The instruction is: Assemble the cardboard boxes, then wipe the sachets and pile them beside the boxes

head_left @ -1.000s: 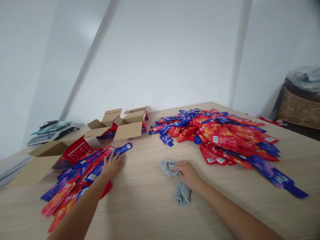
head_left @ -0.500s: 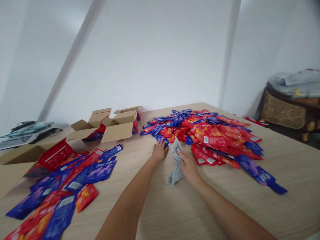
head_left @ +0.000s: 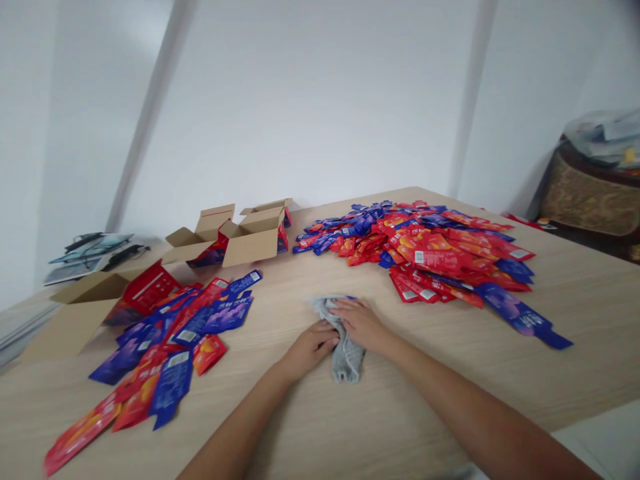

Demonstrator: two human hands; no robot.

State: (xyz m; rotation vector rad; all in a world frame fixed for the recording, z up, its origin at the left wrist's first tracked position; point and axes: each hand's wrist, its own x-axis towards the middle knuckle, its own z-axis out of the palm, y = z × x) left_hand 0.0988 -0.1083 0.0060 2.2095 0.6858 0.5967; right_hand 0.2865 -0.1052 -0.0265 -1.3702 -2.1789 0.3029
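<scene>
A crumpled grey cloth (head_left: 347, 363) lies on the table in front of me, under both hands. My right hand (head_left: 364, 325) presses on its upper part with the fingers curled over it. My left hand (head_left: 311, 348) is closed at the cloth's left edge, thumb and fingers drawn together. Between the hands a sliver of a blue packet (head_left: 351, 297) shows past the cloth; the rest of it is covered. Beyond my right hand spreads a big heap of red and blue packets (head_left: 425, 250).
On the left lies a smaller pile of red and blue packets (head_left: 173, 340). Behind it stand several open cardboard boxes (head_left: 257, 247). Flat items (head_left: 90, 253) are stacked at the far left. A patterned chair (head_left: 585, 193) stands beyond the table's right edge.
My left hand has come back from the near edge of the heap, with a blue packet. My right hand and the cloth now lie over it. The view has shifted slightly.
</scene>
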